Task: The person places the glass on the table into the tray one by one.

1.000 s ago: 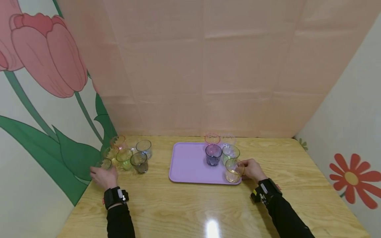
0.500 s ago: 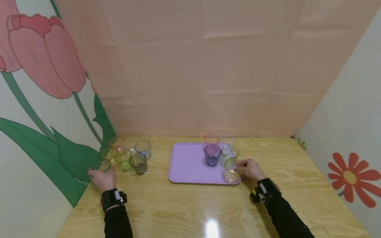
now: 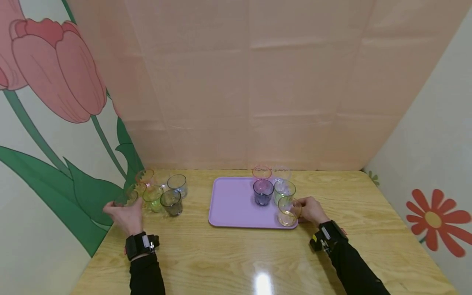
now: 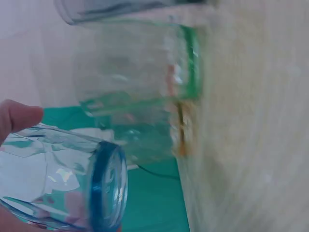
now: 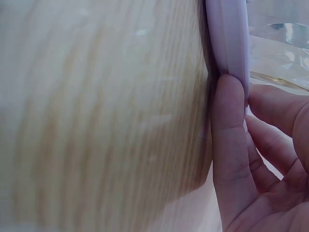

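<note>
My left hand [image 3: 127, 217] grips a clear drinking glass [image 4: 53, 169] with a blue-tinted base, raised off the table in the left wrist view. Behind it stand a green-tinted glass [image 3: 153, 200], a yellow one [image 3: 137, 189] and a dark grey one [image 3: 172, 205]. At the front right corner of the lilac tray [image 3: 232, 205], my right hand [image 3: 313, 211] pinches the tray's rim, one digit low along its outer side. Those fingers overlap an amber-rimmed glass [image 3: 287, 219] on that corner. A purple glass [image 3: 263, 196] and a green-rimmed glass [image 3: 284, 192] are also on the tray.
Farther back on the tray are a pink-rimmed glass [image 3: 262, 173] and a pale glass [image 3: 282, 174]. An orange-rimmed glass [image 3: 145, 176] and a bluish glass [image 3: 178, 184] complete the left cluster. Walls border the wooden table [image 3: 206, 258] at the back and sides.
My left hand has shifted slightly left and lifted its glass up from the table beside the cluster. The right hand stays at the tray's corner, and the tray has not moved.
</note>
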`<control>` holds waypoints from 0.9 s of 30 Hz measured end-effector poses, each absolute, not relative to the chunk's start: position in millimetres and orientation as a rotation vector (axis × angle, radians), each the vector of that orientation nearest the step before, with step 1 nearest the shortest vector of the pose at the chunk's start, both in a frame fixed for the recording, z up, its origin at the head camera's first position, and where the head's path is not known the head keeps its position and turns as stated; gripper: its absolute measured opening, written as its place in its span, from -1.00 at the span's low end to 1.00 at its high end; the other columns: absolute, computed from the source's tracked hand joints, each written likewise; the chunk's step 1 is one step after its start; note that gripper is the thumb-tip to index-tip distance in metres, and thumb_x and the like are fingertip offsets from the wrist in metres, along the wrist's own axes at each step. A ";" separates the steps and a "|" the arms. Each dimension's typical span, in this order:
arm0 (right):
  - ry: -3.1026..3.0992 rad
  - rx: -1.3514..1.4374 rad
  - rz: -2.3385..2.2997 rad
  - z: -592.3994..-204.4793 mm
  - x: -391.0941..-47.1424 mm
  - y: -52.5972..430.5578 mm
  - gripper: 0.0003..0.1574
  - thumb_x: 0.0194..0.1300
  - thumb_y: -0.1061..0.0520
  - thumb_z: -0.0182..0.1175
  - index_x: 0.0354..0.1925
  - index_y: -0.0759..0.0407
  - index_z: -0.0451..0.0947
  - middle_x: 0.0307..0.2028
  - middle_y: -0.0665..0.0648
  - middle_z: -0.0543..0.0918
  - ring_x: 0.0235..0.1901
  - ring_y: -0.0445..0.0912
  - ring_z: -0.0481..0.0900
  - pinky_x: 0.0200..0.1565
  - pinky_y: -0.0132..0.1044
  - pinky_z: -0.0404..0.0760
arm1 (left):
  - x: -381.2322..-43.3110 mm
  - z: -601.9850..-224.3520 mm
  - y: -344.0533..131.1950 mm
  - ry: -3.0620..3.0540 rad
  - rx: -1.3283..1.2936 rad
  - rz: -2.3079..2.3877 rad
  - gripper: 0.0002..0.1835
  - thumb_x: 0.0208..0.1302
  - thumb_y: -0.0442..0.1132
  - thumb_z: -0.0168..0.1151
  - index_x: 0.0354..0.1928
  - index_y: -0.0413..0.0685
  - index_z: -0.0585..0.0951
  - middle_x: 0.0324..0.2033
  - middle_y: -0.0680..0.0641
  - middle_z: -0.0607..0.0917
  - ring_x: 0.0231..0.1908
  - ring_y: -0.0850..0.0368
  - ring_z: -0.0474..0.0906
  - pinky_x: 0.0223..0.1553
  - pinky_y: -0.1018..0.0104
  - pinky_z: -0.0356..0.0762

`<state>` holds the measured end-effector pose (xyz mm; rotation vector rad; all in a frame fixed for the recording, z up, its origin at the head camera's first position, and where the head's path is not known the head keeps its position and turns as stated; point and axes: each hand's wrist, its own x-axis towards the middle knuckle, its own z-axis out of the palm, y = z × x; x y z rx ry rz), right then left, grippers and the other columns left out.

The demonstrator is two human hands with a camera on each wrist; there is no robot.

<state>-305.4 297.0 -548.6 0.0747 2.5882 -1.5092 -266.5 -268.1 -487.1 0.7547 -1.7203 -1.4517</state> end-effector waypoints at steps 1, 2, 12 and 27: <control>2.589 0.074 -1.513 -548.5 -305.6 297.0 -0.72 0.21 0.27 0.38 -0.13 0.43 0.68 -0.32 0.17 0.60 -0.41 -0.10 0.65 -0.39 -0.18 0.75 | -267.0 -485.2 -266.1 -1.693 0.727 -1.478 -0.27 0.11 -0.33 0.49 0.13 -0.09 0.16 -0.20 0.05 0.23 -0.22 0.13 0.23 -0.19 0.23 0.21; 2.594 0.071 -1.508 -548.5 -305.8 296.9 -0.72 0.21 0.27 0.38 -0.12 0.43 0.68 -0.32 0.16 0.60 -0.40 -0.10 0.65 -0.39 -0.18 0.75 | -267.5 -483.4 -264.0 -1.669 0.701 -1.506 -0.28 0.11 -0.34 0.49 0.12 -0.06 0.15 -0.20 0.06 0.23 -0.22 0.15 0.24 -0.19 0.26 0.22; 2.616 0.113 -1.460 -546.0 -304.3 295.6 -0.62 0.23 0.28 0.38 -0.01 0.46 0.66 -0.17 0.28 0.65 -0.36 -0.08 0.67 -0.38 -0.17 0.75 | -274.5 -470.7 -245.7 -1.706 0.576 -1.626 -0.23 0.13 -0.32 0.47 0.25 -0.20 0.18 -0.06 -0.07 0.33 -0.13 0.18 0.32 -0.16 0.29 0.33; 2.611 0.098 -1.474 -548.1 -305.7 297.7 -0.65 0.21 0.26 0.40 -0.05 0.44 0.67 -0.24 0.22 0.64 -0.37 -0.09 0.66 -0.38 -0.18 0.74 | -280.7 -458.6 -219.1 -1.775 0.424 -1.664 -0.13 0.08 -0.38 0.47 0.40 -0.29 0.21 0.16 -0.28 0.41 0.16 -0.12 0.38 0.13 0.07 0.35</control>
